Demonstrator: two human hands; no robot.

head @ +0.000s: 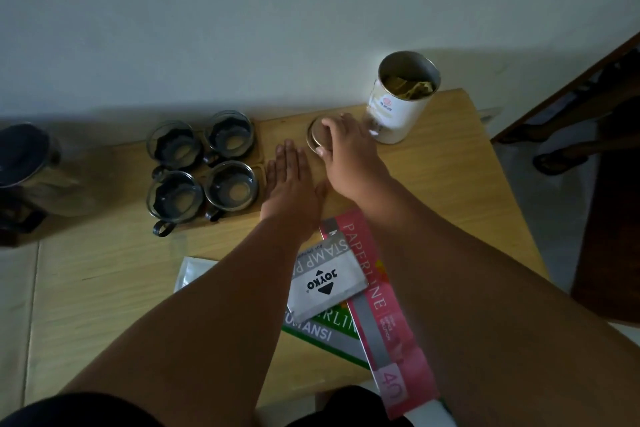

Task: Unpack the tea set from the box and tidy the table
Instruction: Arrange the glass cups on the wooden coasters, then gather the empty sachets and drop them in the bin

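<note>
The right hand [346,146] is draped over a round, flat, gold-rimmed metal lid [316,135] lying on the pale wooden tabletop [450,184]. Its fingers curl over the lid's far edge and the thumb sits at the near rim, so the hand grips the lid from above. Just right of the lid, near the back edge, stands the white cylindrical tea tin [398,111] with gold lettering and a small red mark. Its mouth is open, showing a shiny metal inside and gold foil packets. The left hand [291,180] lies palm-down on the tabletop just left of the lid, fingers straight and close together, holding nothing. Left of that hand, four clear glass cups in dark metal holders with loop handles [230,185] stand upright in a two-by-two block. A dark teapot [24,156] shows at the far left edge, too blurred to make out further. Nearer the person, under the forearms, lies stationery: a grey Joyko stamp-pad box [327,282] resting on a pink Paperline booklet [377,295] and a green-and-white one [322,333], with a silvery packet [188,274] beside them.
</note>
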